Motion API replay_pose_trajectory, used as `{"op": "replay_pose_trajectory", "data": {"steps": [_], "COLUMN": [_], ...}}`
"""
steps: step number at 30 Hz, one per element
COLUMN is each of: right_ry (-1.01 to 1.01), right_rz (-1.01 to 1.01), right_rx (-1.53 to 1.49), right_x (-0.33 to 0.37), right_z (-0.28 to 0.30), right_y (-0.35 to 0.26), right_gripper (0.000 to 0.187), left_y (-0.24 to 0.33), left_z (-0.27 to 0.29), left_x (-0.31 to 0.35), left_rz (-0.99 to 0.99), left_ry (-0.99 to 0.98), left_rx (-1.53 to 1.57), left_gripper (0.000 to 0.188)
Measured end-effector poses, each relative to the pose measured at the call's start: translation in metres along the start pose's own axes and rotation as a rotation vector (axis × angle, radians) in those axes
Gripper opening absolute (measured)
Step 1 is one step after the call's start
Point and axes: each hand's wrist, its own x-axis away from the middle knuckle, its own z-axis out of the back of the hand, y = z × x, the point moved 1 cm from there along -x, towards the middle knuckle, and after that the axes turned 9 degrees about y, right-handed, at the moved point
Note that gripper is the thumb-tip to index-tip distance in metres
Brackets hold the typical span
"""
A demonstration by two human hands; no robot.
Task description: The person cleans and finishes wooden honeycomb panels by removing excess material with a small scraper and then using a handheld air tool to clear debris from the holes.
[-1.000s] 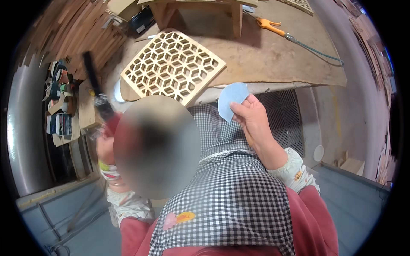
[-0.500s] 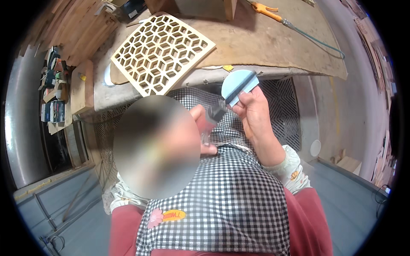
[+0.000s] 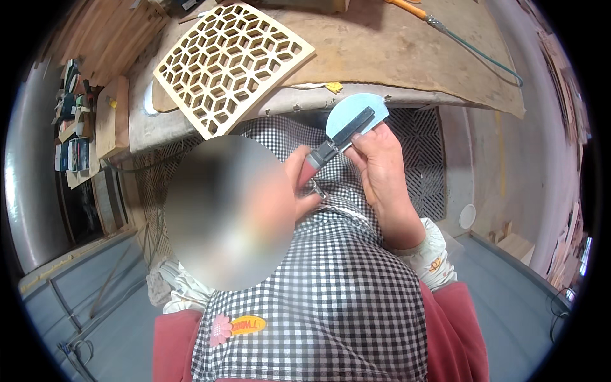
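Note:
A small sander (image 3: 310, 167) with a red and black body, a metal lever and a narrow dark flat pad (image 3: 354, 127) is gripped in my left hand (image 3: 299, 178). A round blurred patch hides most of that hand; only a few fingers show, curled around the body. My right hand (image 3: 383, 159) pinches a light blue sanding disc (image 3: 347, 109) at its lower edge. Across the disc's face lies the pad, slanting up to the right, with my right thumb beside it. Both are held above my checked apron (image 3: 318, 286).
A pale wooden lattice panel (image 3: 232, 67) lies slanted over the workbench's (image 3: 382, 57) near edge. Beyond, an orange air gun (image 3: 407, 7) trails a teal hose (image 3: 477, 49). A yellow scrap (image 3: 333, 87) sits at the edge. Small boxes (image 3: 79, 153) stand left; a patterned mat (image 3: 417, 178) lies below.
The bench and panel have shifted up in view. The sander, blurred before, now shows sharply, and its pad sits further within the disc's outline. My right hand still pinches the disc.

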Motion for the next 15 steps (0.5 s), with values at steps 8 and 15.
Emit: {"op": "replay_pose_trajectory", "data": {"steps": [8, 15], "right_ry": [0.007, -0.037], "right_rz": [-0.005, -0.067], "right_rx": [0.028, 0.030], "right_x": [0.004, 0.009], "right_z": [-0.004, -0.003], "right_y": [-0.003, -0.011], "right_gripper": [0.037, 0.040], "left_y": [0.003, 0.002], "left_z": [-0.005, -0.008], "left_x": [-0.001, -0.001], "left_rz": [-0.014, -0.077], "left_ry": [0.051, 0.104], "left_rx": [-0.099, -0.065], "left_gripper": [0.083, 0.077]}}
